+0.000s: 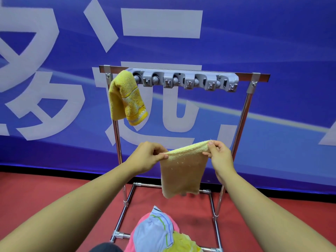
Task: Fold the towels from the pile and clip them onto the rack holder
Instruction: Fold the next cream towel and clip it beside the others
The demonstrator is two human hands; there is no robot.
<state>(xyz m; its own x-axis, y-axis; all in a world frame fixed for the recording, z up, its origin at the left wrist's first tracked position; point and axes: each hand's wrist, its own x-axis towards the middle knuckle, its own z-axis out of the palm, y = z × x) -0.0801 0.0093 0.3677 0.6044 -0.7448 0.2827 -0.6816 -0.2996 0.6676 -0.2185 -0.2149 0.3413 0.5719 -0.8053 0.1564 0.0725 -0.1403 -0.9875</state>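
Observation:
A pale yellow towel [181, 171] hangs folded between my hands, in front of the rack's lower half. My left hand [147, 157] pinches its top left corner. My right hand [221, 155] pinches the top right corner, slightly higher. A darker yellow towel [125, 97] hangs clipped at the left end of the grey clip holder [187, 81], which runs along the top bar of the metal rack [241, 117]. The holder's other clips stand bare. The pile of towels [158, 231], blue-white, pink and yellow, lies on the floor inside the rack's base.
The rack stands on a red floor [54, 188] against a blue banner wall [272, 42] with large white characters. Its chrome base frame [123, 213] surrounds the pile. A dark object [105, 248] shows at the bottom edge.

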